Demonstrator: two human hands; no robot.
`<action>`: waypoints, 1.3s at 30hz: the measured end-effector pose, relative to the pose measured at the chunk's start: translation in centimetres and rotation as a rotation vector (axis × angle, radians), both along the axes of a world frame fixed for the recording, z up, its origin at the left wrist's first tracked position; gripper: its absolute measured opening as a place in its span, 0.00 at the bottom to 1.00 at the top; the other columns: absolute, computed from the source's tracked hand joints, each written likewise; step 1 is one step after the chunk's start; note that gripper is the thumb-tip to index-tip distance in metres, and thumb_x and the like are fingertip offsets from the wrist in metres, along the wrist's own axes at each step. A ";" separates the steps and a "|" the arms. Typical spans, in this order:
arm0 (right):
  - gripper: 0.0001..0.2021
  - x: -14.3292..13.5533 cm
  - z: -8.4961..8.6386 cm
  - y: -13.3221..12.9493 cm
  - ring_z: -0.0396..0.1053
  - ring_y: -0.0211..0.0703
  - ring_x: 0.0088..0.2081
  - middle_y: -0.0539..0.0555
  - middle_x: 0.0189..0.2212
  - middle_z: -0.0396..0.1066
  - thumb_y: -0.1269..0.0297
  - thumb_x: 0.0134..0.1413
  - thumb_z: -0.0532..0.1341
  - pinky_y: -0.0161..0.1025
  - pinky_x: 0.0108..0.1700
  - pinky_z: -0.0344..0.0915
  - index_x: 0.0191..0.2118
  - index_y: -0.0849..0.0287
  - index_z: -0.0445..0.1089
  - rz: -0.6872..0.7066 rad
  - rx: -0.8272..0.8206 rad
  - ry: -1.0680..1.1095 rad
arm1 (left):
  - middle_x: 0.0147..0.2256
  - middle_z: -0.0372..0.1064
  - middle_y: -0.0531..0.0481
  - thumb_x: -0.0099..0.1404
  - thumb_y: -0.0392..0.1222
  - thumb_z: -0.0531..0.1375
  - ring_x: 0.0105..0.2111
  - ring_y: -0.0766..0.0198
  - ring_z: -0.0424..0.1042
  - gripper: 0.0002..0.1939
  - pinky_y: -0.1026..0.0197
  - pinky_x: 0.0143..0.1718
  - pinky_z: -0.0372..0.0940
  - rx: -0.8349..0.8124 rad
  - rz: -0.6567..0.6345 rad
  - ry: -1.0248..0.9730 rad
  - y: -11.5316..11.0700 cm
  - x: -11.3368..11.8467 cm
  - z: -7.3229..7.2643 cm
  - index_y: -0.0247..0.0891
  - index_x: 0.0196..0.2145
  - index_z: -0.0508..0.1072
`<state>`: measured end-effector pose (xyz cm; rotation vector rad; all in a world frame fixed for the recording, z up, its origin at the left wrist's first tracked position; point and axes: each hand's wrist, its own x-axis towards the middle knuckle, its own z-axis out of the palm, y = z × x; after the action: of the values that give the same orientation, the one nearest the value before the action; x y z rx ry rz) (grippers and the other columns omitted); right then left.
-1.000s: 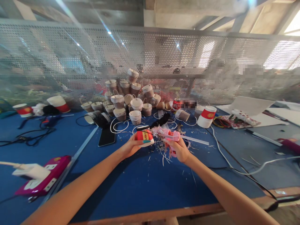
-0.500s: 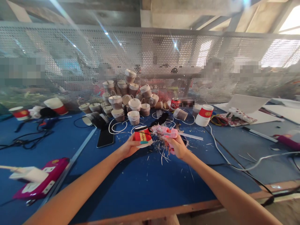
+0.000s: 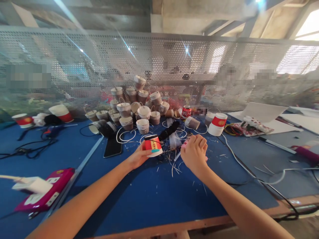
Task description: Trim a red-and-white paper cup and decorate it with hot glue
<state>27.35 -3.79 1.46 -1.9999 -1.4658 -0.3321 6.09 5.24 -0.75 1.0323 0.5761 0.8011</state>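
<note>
My left fingers (image 3: 147, 152) close around a red-and-white tapered paper cup (image 3: 153, 144) above the blue surface (image 3: 154, 199), while my right fingers (image 3: 198, 140) curl closed over a largely hidden pink plastic glue gun (image 3: 185, 143), apart from the cup.

From here I see a blue-topped table (image 3: 139, 199) with a bare brown front edge. Behind it I have a perforated metal screen (image 3: 164, 53) running across the whole view, blurred shapes showing through its holes. Above, I make out a pale ceiling (image 3: 199, 13) with slanting beams, small glaring lights (image 3: 186, 50), and a bright window opening (image 3: 310, 26) at upper right.
</note>
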 end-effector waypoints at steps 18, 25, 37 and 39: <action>0.21 -1.3 0.7 -0.5 0.53 0.49 0.48 0.55 0.53 0.63 0.73 0.32 0.48 0.52 0.53 0.51 0.40 0.57 0.60 0.949 -0.166 0.411 | 0.42 0.75 0.43 0.46 0.35 0.69 0.43 0.54 0.73 0.29 0.52 0.50 0.61 0.066 -0.167 -0.030 -0.3 0.1 0.0 0.35 0.48 0.70; 0.19 -0.9 0.7 -0.4 0.54 0.49 0.45 0.55 0.44 0.67 0.72 0.31 0.49 0.50 0.50 0.53 0.36 0.57 0.60 0.866 -0.118 0.473 | 0.40 0.76 0.46 0.45 0.34 0.69 0.40 0.58 0.74 0.31 0.56 0.46 0.64 0.034 -0.164 -0.062 -0.6 0.2 0.5 0.38 0.49 0.71; 0.13 -1.0 0.4 -0.8 0.52 0.49 0.43 0.54 0.51 0.66 0.72 0.32 0.50 0.51 0.50 0.52 0.31 0.56 0.57 1.054 -0.081 0.473 | 0.46 0.73 0.41 0.47 0.35 0.69 0.47 0.52 0.72 0.27 0.47 0.54 0.57 0.045 -0.172 -0.101 -0.1 -0.1 -0.1 0.35 0.47 0.70; 0.14 -1.3 0.2 -0.7 0.51 0.49 0.44 0.54 0.52 0.65 0.73 0.31 0.50 0.52 0.52 0.51 0.31 0.56 0.58 1.055 -0.130 0.481 | 0.46 0.73 0.42 0.47 0.35 0.69 0.48 0.51 0.71 0.27 0.47 0.55 0.56 0.059 -0.156 -0.084 -0.2 0.0 -0.2 0.36 0.46 0.70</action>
<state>26.09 -4.47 1.71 -1.0198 -1.9648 0.6516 6.05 5.09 -0.96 1.0787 0.3968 0.7232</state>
